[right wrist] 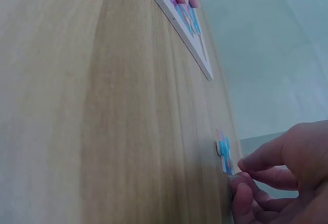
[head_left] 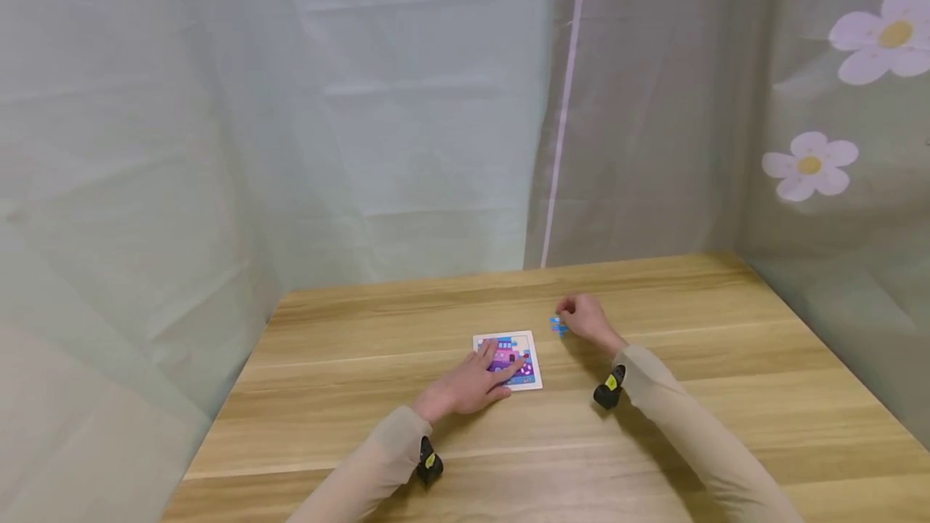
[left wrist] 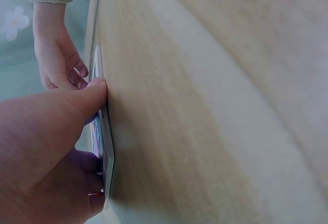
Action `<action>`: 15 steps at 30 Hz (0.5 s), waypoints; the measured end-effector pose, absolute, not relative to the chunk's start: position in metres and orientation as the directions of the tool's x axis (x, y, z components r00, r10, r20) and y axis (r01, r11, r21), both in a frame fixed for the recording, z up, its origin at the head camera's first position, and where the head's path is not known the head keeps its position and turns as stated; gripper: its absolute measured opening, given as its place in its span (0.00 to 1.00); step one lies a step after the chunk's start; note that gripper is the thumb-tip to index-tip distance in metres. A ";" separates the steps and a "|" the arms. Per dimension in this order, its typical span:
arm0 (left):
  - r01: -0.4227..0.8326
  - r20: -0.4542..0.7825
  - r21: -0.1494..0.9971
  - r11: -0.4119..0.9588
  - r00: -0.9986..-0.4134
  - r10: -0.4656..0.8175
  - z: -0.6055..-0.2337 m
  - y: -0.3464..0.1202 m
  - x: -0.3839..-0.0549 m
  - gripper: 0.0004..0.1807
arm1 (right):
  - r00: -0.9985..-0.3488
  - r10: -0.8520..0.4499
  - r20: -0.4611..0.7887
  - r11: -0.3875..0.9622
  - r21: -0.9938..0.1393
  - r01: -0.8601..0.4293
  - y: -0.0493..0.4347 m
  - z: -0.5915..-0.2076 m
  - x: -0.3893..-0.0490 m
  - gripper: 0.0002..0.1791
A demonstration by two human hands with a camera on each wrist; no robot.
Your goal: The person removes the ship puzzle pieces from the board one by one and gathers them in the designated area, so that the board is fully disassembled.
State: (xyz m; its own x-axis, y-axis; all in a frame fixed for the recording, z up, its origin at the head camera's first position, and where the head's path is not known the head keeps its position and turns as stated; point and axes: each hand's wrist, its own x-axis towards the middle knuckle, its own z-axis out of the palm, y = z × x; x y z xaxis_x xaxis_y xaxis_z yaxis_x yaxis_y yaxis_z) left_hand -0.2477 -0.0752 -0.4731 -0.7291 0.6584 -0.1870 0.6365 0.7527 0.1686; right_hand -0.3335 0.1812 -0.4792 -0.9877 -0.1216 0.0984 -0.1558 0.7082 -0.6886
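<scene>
My left hand (head_left: 471, 384) lies with spread fingers across a jigsaw puzzle (head_left: 536, 370), a white-framed square board with a pink, purple and blue picture. In the left wrist view, its thumb rests along the near edge of the board (left wrist: 106, 147). A gap shows in the picture's upper right part. To the right of the board, my right hand (head_left: 587, 320) is low over the table, fingers curled. Its thumb and index fingertips pinch at the end of a small blue puzzle piece (right wrist: 224, 151). Blue puzzle pieces (head_left: 558, 324) lie flat there; the fingers partly hide them.
Both hands work on a wood-grain table (head_left: 349, 394). Pale curtains (head_left: 407, 119) hang behind it and at the sides, with white flowers (head_left: 810, 166) printed on the right one. Each wrist carries a small black camera (head_left: 609, 388).
</scene>
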 end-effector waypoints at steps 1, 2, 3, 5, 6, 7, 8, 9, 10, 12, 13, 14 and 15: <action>0.633 -0.188 0.174 0.754 -0.730 0.657 -0.473 -0.075 -0.248 0.29 | -0.988 -0.124 0.096 0.708 -0.689 -0.156 0.181 -0.478 -0.333 0.07; 0.630 -0.190 0.177 0.756 -0.732 0.655 -0.473 -0.075 -0.248 0.29 | -0.988 -0.126 0.093 0.707 -0.689 -0.155 0.181 -0.478 -0.333 0.07; 0.628 -0.192 0.181 0.757 -0.733 0.653 -0.473 -0.075 -0.248 0.29 | -0.988 -0.128 0.089 0.708 -0.690 -0.154 0.181 -0.477 -0.332 0.07; 0.625 -0.194 0.184 0.759 -0.734 0.651 -0.472 -0.075 -0.248 0.30 | -0.988 -0.131 0.085 0.712 -0.685 -0.153 0.180 -0.475 -0.331 0.07; 0.625 -0.194 0.183 0.759 -0.734 0.651 -0.472 -0.075 -0.248 0.30 | -0.988 -0.130 0.085 0.716 -0.681 -0.153 0.180 -0.474 -0.331 0.06; 0.627 -0.193 0.180 0.758 -0.733 0.652 -0.472 -0.075 -0.248 0.30 | -0.988 -0.131 0.087 0.719 -0.678 -0.155 0.179 -0.473 -0.330 0.07; 0.628 -0.193 0.177 0.758 -0.733 0.653 -0.472 -0.075 -0.248 0.30 | -0.987 -0.133 0.093 0.721 -0.674 -0.160 0.178 -0.472 -0.329 0.07; 0.628 -0.192 0.177 0.758 -0.733 0.652 -0.472 -0.075 -0.248 0.30 | -0.985 -0.138 0.100 0.723 -0.670 -0.170 0.178 -0.471 -0.329 0.07; 0.627 -0.194 0.177 0.758 -0.733 0.652 -0.471 -0.075 -0.248 0.30 | -0.984 -0.142 0.108 0.724 -0.667 -0.177 0.177 -0.470 -0.328 0.07; 0.626 -0.197 0.181 0.758 -0.733 0.652 -0.472 -0.074 -0.248 0.30 | -0.981 -0.148 0.121 0.723 -0.664 -0.191 0.175 -0.469 -0.327 0.07; 0.624 -0.198 0.186 0.759 -0.733 0.650 -0.472 -0.074 -0.248 0.30 | -0.980 -0.153 0.127 0.720 -0.665 -0.199 0.174 -0.469 -0.327 0.07; 0.620 -0.200 0.190 0.761 -0.734 0.649 -0.472 -0.074 -0.248 0.30 | -0.978 -0.161 0.132 0.716 -0.667 -0.208 0.173 -0.469 -0.326 0.08; 0.618 -0.201 0.193 0.762 -0.736 0.647 -0.472 -0.075 -0.248 0.30 | -0.976 -0.169 0.135 0.709 -0.672 -0.215 0.172 -0.470 -0.326 0.08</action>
